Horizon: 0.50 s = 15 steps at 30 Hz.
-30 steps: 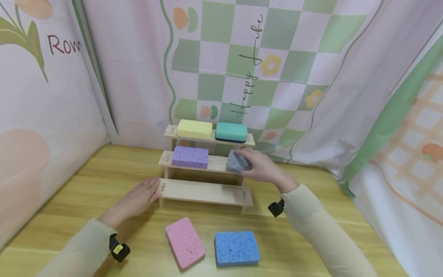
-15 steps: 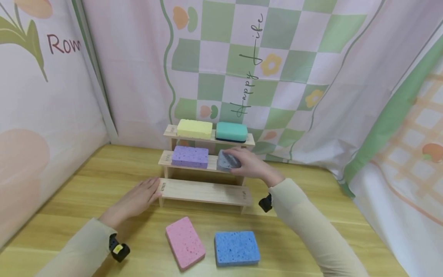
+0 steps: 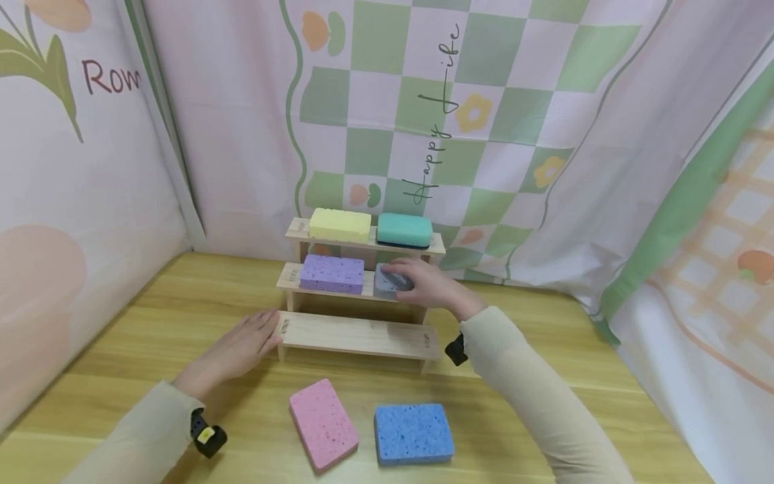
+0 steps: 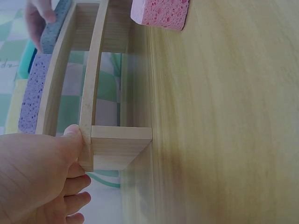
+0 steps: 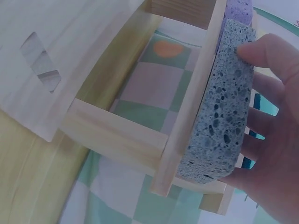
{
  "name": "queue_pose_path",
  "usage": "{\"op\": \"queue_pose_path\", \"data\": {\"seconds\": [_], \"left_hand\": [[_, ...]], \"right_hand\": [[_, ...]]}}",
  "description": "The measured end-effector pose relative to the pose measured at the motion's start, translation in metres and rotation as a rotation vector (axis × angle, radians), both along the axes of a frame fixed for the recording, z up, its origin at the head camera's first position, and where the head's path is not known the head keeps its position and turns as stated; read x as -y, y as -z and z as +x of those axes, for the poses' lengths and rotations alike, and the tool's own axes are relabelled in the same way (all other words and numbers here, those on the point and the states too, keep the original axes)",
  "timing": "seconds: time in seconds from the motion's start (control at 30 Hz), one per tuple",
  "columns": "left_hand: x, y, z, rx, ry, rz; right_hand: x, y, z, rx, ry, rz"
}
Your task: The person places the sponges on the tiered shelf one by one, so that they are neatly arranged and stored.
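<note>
My right hand (image 3: 432, 286) grips a grey-blue sponge (image 3: 385, 281) on the right part of the middle step of a wooden three-step rack (image 3: 357, 334). In the right wrist view the thumb lies on the face of the sponge (image 5: 219, 102), the fingers behind it. Left of it on that step sits a purple sponge (image 3: 332, 274), a narrow gap between them in the head view. My left hand (image 3: 236, 349) holds the left end of the bottom step. The left wrist view has its thumb (image 4: 71, 140) against the board's edge and its fingers past the end.
A yellow sponge (image 3: 340, 226) and a teal sponge (image 3: 404, 230) stand on the top step. On the wooden table (image 3: 151, 323), in front of the rack, lie a pink sponge (image 3: 324, 425) and a blue sponge (image 3: 414, 434). A patterned curtain (image 3: 375, 101) hangs close behind the rack.
My right hand has slid the grey-blue sponge leftward along the middle step, closer to the purple one, and it now sits straighter. My left hand stays where it was.
</note>
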<state>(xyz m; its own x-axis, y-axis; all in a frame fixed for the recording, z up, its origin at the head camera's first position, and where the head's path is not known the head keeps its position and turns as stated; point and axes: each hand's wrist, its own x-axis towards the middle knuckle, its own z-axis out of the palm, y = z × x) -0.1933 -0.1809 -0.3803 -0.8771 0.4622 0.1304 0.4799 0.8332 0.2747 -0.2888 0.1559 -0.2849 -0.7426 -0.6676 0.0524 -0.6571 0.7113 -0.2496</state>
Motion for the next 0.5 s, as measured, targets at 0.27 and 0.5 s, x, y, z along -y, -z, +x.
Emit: {"op": "queue_pose_path", "data": {"seconds": [0.27,0.5], "left_hand": [[-0.0001,0.001,-0.0005,-0.016,-0.003,-0.002],[0.0005,0.003,-0.0011,-0.031,0.001,-0.001]], "right_hand": [[0.0011,0.0025,-0.0024,0.002,-0.047,-0.02],[0.0007,0.0048,-0.0048,0.003,-0.057,-0.02]]}}
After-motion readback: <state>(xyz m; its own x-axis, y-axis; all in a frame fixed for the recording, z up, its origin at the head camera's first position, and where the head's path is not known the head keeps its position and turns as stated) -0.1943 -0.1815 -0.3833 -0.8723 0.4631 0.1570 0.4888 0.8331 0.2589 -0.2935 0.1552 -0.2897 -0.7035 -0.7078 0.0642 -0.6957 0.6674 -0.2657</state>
